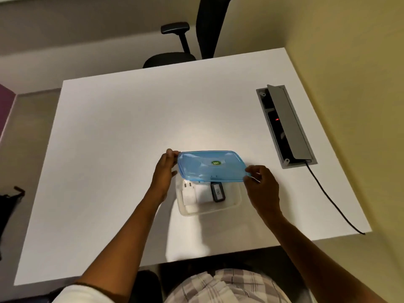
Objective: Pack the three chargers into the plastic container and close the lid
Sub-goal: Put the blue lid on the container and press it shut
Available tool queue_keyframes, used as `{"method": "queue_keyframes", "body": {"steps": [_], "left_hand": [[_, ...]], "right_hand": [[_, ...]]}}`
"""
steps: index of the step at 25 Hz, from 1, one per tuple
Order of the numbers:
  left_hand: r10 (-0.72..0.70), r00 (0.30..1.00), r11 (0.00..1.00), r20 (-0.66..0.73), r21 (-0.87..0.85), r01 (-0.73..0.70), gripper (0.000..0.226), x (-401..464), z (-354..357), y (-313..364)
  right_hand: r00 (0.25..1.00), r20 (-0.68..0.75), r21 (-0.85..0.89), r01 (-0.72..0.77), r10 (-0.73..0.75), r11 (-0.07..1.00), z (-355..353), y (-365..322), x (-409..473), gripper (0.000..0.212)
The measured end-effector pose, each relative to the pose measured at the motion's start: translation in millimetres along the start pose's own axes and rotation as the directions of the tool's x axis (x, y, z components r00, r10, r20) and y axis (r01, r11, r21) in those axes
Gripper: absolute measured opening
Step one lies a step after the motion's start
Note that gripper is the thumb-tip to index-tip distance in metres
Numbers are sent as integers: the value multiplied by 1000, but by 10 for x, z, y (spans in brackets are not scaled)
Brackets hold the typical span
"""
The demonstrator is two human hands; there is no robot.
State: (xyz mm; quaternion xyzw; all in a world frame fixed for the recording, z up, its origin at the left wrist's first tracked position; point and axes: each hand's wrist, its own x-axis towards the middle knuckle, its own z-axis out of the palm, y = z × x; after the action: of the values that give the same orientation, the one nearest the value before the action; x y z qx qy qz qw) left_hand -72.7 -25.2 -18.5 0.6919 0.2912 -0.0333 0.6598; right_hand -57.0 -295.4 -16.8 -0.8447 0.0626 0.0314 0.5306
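Observation:
A clear plastic container (231,206) stands on the white table (122,136), near its front edge. Inside lie a white charger with two metal prongs (189,193), a second white charger (204,194) beside it, and a black charger with a white label (217,192). A translucent blue lid (209,166) hovers tilted over the container's far half and hides that part. My left hand (163,171) grips the lid's left end. My right hand (261,184) grips its right end.
A grey cable box with its flap raised (286,125) is set into the table at the right. A black cable (332,200) runs from it to the table's front right edge. A black office chair (185,47) stands beyond the far edge.

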Motion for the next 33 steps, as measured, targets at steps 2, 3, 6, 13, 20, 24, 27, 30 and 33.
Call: {"method": "queue_keyframes", "body": {"steps": [2,3,6,13,20,24,27,30,33], "left_hand": [[19,1000,1000,1,8,-19,59,-78,-13,-146],[28,1000,1000,-6,15,-28,55,-106,-16,-208],[42,999,999,-17,21,-42,38,-166,-13,-389],[46,998,999,-41,17,-46,66,-346,42,-655],[24,995,999,-99,48,-19,76,-456,100,-769],[11,993,998,-114,68,-4,78,-486,111,-807],[16,993,997,-113,80,-7,78,-482,126,-817],[10,991,982,-134,190,16,81,-486,142,-827],[83,986,947,-145,321,-32,79,-506,194,-818]], "right_hand": [[998,49,12,30,-31,999,21,114,-186,31],[997,67,7,35,-35,999,38,165,-261,33],[995,84,-50,54,-49,997,110,285,-426,38],[986,125,-201,134,-110,970,266,398,-565,41],[976,192,-268,156,-106,951,275,435,-550,43],[972,213,-297,163,-102,941,298,424,-563,44],[970,225,-326,166,-94,931,318,427,-582,44],[961,264,-374,184,-85,909,337,431,-577,45],[965,248,-360,175,-86,917,351,411,-530,44]]}}
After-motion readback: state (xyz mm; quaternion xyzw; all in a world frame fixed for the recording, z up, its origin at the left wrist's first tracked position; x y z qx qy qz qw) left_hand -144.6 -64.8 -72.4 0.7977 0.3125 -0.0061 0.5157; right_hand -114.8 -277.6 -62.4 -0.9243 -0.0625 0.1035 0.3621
